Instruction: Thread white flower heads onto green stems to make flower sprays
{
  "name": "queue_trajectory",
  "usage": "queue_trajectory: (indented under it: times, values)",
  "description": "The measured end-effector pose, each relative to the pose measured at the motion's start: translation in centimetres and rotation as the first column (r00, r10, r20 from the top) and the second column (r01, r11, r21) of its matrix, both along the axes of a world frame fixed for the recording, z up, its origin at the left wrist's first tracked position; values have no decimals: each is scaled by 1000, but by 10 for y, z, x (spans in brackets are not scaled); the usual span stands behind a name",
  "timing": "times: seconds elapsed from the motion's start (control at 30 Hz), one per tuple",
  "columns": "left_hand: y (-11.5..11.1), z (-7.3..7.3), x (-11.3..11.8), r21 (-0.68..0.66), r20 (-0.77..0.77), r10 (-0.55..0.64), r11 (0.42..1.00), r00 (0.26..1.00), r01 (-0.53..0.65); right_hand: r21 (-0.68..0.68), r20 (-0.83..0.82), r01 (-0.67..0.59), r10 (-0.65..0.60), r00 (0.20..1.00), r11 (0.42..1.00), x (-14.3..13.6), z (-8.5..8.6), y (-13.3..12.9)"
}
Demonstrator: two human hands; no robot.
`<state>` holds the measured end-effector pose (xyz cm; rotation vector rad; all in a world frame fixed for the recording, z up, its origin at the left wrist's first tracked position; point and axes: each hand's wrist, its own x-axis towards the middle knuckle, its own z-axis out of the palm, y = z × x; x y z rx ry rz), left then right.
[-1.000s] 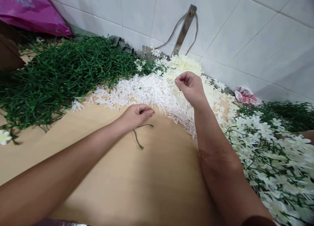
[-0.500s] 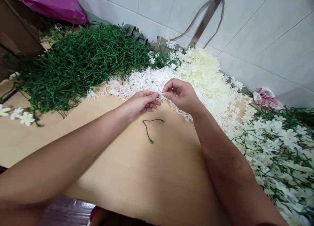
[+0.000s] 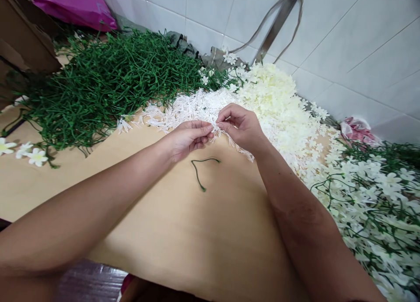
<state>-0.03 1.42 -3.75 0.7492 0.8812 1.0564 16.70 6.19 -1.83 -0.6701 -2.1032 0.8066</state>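
My left hand (image 3: pixel 190 138) and my right hand (image 3: pixel 241 124) meet in front of the heap of thin white stamens (image 3: pixel 193 107). Thumb and forefinger of each are pinched together on a small white artificial flower stamen (image 3: pixel 215 128), mostly covered by the fingertips. Just below the hands, a bent green plastic stem (image 3: pixel 198 173) lies by itself on the tan board (image 3: pixel 183 232). Cream-white petal pieces (image 3: pixel 275 92) are heaped behind and to the right of my right hand.
A big pile of green stems (image 3: pixel 131 79) lies at the back left. Finished white flowers on stems (image 3: pixel 380 214) spread along the right, and several more flowers (image 3: pixel 36 156) lie at far left. A metal strip (image 3: pixel 277 26) leans on the tiled wall (image 3: pixel 210 8). A pink bag (image 3: pixel 72 6) stands behind.
Both hands stay pinched in nearly the same place, with only slight finger movement. The green stem on the board has not moved.
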Motion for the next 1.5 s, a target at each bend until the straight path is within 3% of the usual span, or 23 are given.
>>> queue_trajectory:
  times: [0.13, 0.27, 0.43, 0.53, 0.87, 1.03, 1.3, 1.4, 1.5]
  values:
    - [1, 4, 1, 55, -188, 122, 992, 975, -113, -52, -49, -9, 7, 999, 999, 1, -2, 4]
    - [3, 7, 3, 192, -405, 233, 967, 884, -167, -146, -126, 19, -37, 991, 989, -4, 2, -1]
    - [3, 6, 3, 336, -536, 310, 932, 785, -139, -11, -67, 111, -111, 992, 994, -14, -3, -7]
    - [2, 4, 2, 353, -559, 313, 928, 768, -121, 41, -21, 113, -113, 993, 993, -14, -10, -5]
    - [5, -1, 3, 356, -546, 309, 927, 779, -118, 16, -9, 137, -137, 991, 990, -12, -19, 0]
    - [4, 1, 2, 349, -547, 311, 929, 777, -127, 151, 20, 127, -132, 991, 980, -11, -19, 0]
    - [4, 2, 3, 320, -532, 299, 937, 792, -140, 395, 140, 58, -122, 983, 917, -12, -20, -4]
    - [3, 4, 3, 295, -534, 285, 945, 796, -140, 374, 137, 43, -101, 985, 926, -12, -22, -3]
    - [1, 5, 4, 288, -504, 263, 949, 823, -127, 199, 82, 50, -67, 994, 979, -11, -24, -1]
